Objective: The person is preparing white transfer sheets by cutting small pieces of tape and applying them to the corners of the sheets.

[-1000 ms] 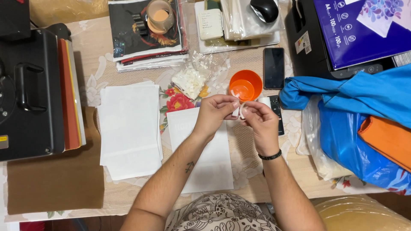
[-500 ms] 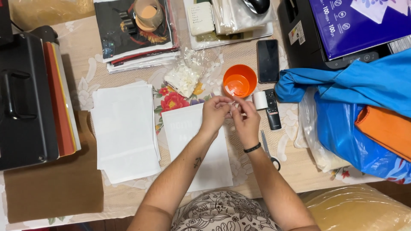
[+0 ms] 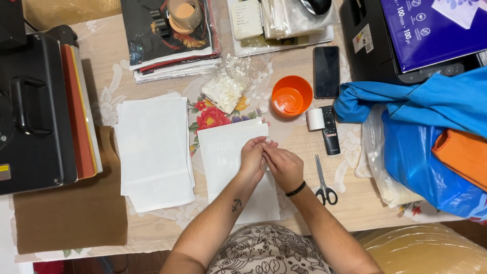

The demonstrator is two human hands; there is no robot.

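Both hands meet over the white rectangular paper sheet (image 3: 228, 167) lying on the worktop (image 3: 355, 203). The left hand (image 3: 252, 161) and right hand (image 3: 284, 167) touch at the fingertips, fingers together, pinching something too small to tell. Grey-handled scissors (image 3: 322, 181) lie just right.

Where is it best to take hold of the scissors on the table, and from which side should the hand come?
Probably by the black handle loops of the scissors. They lie flat to the right of the right hand, loops toward the person and blades pointing away toward the remote. Coming from the near table edge, from the right, reaches the loops first and keeps fingers off the blades.
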